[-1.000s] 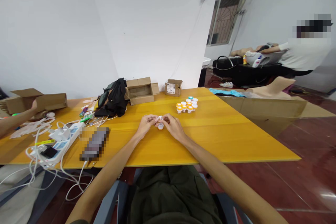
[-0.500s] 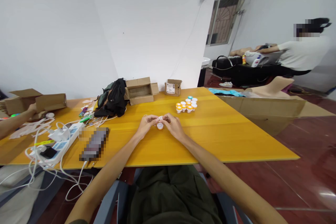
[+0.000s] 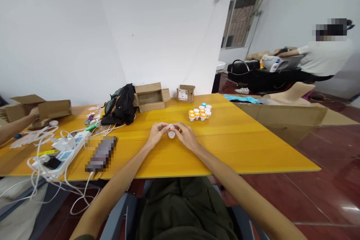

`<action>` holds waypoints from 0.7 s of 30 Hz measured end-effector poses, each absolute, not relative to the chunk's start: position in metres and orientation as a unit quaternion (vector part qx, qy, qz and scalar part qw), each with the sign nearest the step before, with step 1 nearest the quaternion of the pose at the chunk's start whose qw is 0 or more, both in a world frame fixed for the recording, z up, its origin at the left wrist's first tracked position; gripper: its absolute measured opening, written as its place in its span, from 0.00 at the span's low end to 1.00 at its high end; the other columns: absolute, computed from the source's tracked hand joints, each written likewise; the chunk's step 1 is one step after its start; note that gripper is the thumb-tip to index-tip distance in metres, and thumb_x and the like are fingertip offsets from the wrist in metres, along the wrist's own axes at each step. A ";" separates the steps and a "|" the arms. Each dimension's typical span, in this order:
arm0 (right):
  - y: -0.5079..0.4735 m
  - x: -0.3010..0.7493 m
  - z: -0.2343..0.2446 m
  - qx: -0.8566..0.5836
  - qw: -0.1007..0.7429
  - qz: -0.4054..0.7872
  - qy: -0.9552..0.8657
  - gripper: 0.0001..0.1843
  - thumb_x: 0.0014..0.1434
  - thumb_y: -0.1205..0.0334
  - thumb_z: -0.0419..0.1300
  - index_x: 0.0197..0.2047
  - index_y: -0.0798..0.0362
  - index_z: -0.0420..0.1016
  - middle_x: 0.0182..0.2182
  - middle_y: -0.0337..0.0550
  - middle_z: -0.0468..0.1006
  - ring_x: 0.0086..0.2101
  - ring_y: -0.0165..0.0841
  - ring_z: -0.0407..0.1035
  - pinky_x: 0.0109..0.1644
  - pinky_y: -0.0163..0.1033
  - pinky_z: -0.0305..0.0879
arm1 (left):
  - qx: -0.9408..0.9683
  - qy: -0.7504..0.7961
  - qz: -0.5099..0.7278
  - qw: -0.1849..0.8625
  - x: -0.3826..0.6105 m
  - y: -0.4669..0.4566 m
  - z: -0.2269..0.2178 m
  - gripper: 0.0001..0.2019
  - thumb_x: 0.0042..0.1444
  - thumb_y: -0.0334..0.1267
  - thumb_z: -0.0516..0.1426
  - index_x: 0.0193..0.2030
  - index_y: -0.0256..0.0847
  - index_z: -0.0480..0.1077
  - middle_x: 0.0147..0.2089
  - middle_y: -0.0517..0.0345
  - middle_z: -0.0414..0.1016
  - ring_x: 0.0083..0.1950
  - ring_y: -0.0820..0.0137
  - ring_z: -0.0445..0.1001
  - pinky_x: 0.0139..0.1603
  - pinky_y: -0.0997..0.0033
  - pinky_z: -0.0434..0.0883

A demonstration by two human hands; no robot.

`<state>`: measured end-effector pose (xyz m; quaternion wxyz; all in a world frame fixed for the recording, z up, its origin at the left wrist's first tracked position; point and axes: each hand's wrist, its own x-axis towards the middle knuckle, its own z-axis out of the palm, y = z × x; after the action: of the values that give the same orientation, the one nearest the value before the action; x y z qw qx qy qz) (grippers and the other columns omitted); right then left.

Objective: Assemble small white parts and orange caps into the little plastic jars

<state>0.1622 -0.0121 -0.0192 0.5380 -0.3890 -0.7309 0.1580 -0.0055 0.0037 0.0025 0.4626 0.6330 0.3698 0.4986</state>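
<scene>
My left hand [image 3: 155, 135] and my right hand [image 3: 186, 135] meet at the middle of the yellow table [image 3: 242, 146]. Their fingertips pinch a tiny white object [image 3: 171, 126] between them. Just below it a small orange cup [image 3: 171, 134] sits on the table between my two hands. A cluster of several small orange and white cups [image 3: 200, 112] stands further back on the right.
Open cardboard boxes [image 3: 149, 96] and a black bag [image 3: 122, 105] lie at the back. A power strip with white cables [image 3: 65, 150] and a dark phone [image 3: 101, 153] lie on the left. Another person's hand [image 3: 33, 113] touches a box at far left. A person stands at the back right.
My hands stay almost still, pinching the small white object. The other person's hand at far left has shifted slightly on the box.
</scene>
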 end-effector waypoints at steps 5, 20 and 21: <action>-0.012 0.164 -0.022 -0.418 0.519 0.101 -0.739 0.07 0.63 0.56 0.58 0.37 0.46 0.76 0.34 0.44 0.81 0.34 0.39 0.74 0.38 0.41 0.69 | 0.640 0.371 0.500 0.450 -0.005 0.005 0.001 0.11 0.47 0.45 0.67 0.30 0.39 0.78 0.28 0.57 0.79 0.30 0.69 0.75 0.35 0.69 0.72; -0.011 0.166 -0.021 -0.374 0.522 0.063 -0.763 0.12 0.66 0.63 0.53 0.42 0.48 0.80 0.33 0.44 0.78 0.34 0.35 0.73 0.38 0.38 0.69 | 0.660 0.365 0.483 0.444 -0.005 0.009 -0.003 0.16 0.47 0.50 0.66 0.32 0.38 0.78 0.30 0.55 0.81 0.31 0.68 0.77 0.38 0.68 0.75; -0.010 0.165 -0.021 -0.378 0.525 0.064 -0.760 0.12 0.66 0.63 0.54 0.41 0.48 0.79 0.34 0.44 0.78 0.34 0.35 0.73 0.38 0.38 0.69 | 0.660 0.365 0.483 0.445 -0.005 0.009 -0.004 0.16 0.47 0.51 0.66 0.32 0.38 0.78 0.31 0.55 0.81 0.32 0.67 0.77 0.38 0.67 0.75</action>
<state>0.1654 -0.0105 -0.0208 0.5255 -0.3780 -0.7596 0.0637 -0.0052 0.0092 -0.0038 0.4450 0.6597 0.3654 0.4831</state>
